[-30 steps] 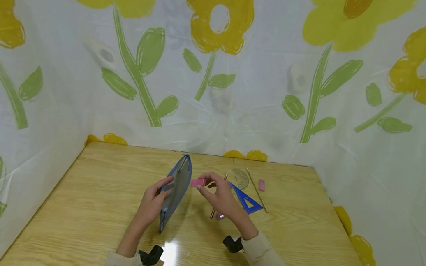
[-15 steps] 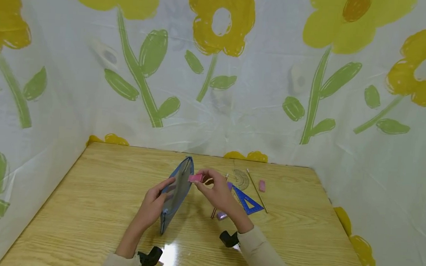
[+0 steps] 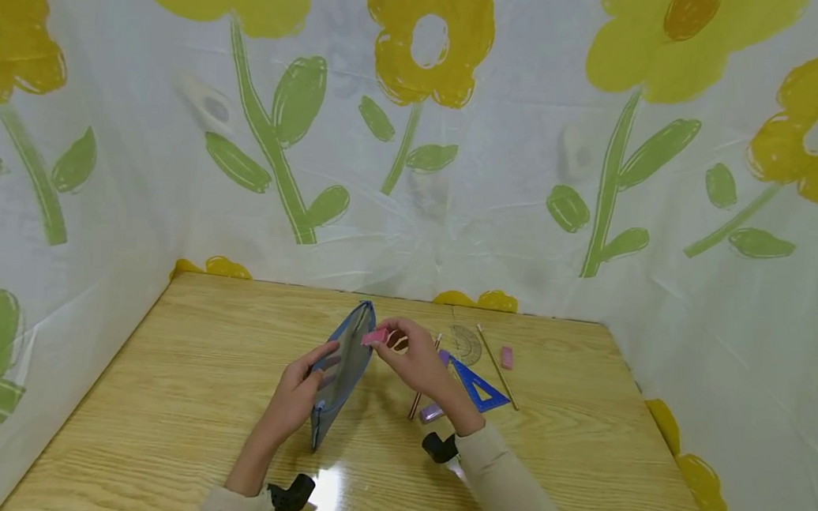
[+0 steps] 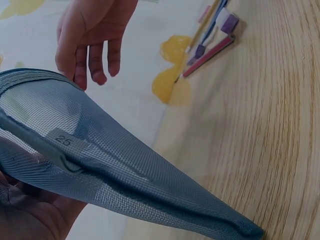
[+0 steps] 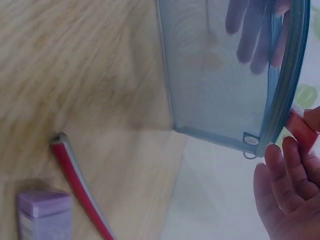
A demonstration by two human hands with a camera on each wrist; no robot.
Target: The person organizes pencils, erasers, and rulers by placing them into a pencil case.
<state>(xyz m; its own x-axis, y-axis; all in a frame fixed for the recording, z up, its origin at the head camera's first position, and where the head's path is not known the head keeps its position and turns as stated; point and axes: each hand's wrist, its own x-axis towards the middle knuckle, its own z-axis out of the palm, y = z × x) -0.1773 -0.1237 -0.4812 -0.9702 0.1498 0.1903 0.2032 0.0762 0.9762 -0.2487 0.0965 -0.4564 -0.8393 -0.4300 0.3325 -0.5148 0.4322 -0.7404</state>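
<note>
A blue mesh zipper pouch [image 3: 353,358] stands tilted above the table, its zipped top spread apart. My left hand [image 3: 295,396] grips its left side, with the fingers showing through the mesh in the right wrist view. A label reading 25 is visible on the pouch [image 4: 120,150] in the left wrist view. My right hand [image 3: 412,360] pinches a small pink eraser [image 3: 375,337] between thumb and fingers at the pouch's opening. In the right wrist view the eraser [image 5: 301,131] is partly behind the zipper edge.
Right of the pouch lie a striped pencil [image 3: 416,404], a purple block [image 3: 432,412], a blue set square [image 3: 483,390], a clear protractor [image 3: 468,345], a gold pencil [image 3: 498,367] and another pink eraser [image 3: 507,357]. A flowered sheet [image 3: 438,242] walls the wooden table [image 3: 192,399].
My right hand has moved slightly left and up, bringing the pink eraser from beside the pouch to its opening. My left hand keeps its grip on the pouch.
</note>
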